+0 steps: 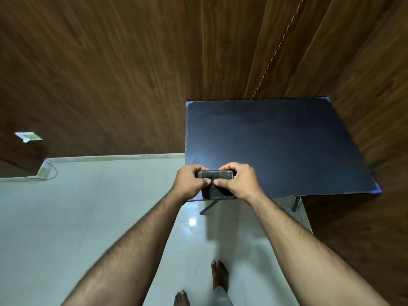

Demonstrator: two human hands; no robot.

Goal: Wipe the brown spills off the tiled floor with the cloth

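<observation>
Head view — steeply down from standing height, close over hands, toward wood-panelled wall.

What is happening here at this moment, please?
A person stands barefoot on a pale tiled floor and holds a folded dark cloth with both hands over the near edge of a black table. The left hand and the right hand pinch the cloth between thumb and fingers. No brown spills show on the visible floor, and the cloth is not yet touching it, so the wiping appears not to have begun.
</observation>
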